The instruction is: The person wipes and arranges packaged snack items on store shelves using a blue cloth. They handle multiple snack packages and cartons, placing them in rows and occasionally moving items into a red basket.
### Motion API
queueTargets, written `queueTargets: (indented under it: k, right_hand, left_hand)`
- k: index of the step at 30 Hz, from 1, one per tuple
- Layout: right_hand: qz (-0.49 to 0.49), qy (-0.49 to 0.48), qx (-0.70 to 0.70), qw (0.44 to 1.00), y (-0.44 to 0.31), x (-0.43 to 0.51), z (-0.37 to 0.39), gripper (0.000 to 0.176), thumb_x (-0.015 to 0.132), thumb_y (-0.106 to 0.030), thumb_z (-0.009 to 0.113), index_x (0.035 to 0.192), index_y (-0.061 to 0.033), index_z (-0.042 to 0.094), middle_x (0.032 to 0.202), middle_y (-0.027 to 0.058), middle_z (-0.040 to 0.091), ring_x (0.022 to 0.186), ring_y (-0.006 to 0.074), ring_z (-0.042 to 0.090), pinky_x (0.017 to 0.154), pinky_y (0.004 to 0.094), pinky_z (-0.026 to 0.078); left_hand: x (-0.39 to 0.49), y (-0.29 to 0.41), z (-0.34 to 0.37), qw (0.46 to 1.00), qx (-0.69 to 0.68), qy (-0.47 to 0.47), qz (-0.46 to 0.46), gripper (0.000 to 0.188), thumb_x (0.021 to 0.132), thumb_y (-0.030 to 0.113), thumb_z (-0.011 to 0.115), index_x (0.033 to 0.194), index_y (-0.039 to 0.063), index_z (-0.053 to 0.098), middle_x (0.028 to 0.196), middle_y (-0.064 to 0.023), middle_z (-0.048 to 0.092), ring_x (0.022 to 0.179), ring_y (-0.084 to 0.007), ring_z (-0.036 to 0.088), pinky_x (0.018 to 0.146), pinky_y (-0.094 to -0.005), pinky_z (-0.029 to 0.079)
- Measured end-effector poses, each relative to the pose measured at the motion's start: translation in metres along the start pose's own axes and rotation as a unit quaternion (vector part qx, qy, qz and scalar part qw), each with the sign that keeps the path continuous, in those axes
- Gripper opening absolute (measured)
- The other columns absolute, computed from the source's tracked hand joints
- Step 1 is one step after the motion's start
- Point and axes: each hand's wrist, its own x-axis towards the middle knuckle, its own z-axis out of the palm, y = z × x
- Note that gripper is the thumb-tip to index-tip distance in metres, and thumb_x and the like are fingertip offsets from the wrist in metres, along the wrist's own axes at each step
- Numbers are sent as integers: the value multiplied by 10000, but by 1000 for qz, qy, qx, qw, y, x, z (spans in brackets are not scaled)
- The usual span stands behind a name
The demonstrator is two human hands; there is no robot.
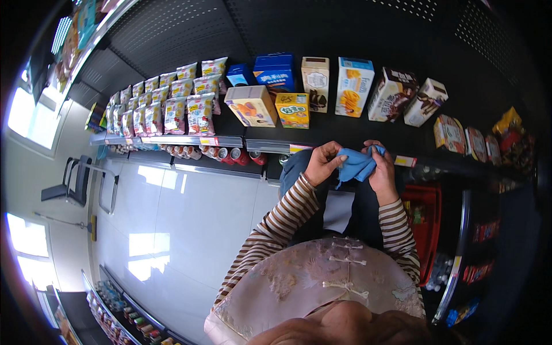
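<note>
A blue cloth [355, 165] is stretched between my two hands, just in front of the shelf edge and over my knees. My left hand [324, 162] pinches its left side between thumb and fingers. On the other side, my right hand [380, 169] grips the bunched right part. Beyond the hands, boxed snacks stand on the black shelf [319, 136]: a small yellow box [293, 111], a cream box [251, 105], a tall blue-topped box [354, 87] and a dark brown box [392, 95].
Rows of small snack bags [174, 103] fill the shelf's left part. Cans [238, 155] stand on the level below. A red basket [424, 233] sits close by my right arm. A chair [77, 181] and a mop [92, 227] are across the tiled floor [202, 215].
</note>
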Motion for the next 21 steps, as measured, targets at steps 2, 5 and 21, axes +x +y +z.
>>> queueTargets:
  k: [2, 5, 21]
  right_hand:
    - [38, -59, 77, 995, -4, 19, -2, 254, 1056, -265, 610, 1190, -49, 627, 833, 18, 580, 727, 111, 582, 667, 279, 499]
    - [87, -27, 82, 992, 1, 47, 8, 245, 1045, -280, 652, 1161, -69, 606, 709, -9, 493, 515, 71, 460, 478, 248, 399]
    - [-142, -155, -445, 870, 103, 145, 79, 717, 867, -177, 836, 1478, -26, 491, 1245, 196, 700, 1144, 314, 692, 974, 380, 533]
  left_hand:
    - [-4, 2, -8, 992, -8, 120, 32, 49, 1007, 23, 662, 1001, 21, 613, 882, 8, 636, 794, -70, 612, 723, -227, 512]
    - [-9, 10, -27, 952, 29, 280, 123, 52, 1010, 11, 637, 1056, 19, 613, 938, -13, 638, 853, -97, 637, 797, -241, 519]
    - [23, -17, -90, 841, 407, 345, 94, 888, 837, 38, 709, 1581, -58, 233, 1542, -296, 402, 1439, -441, 415, 1198, -440, 350]
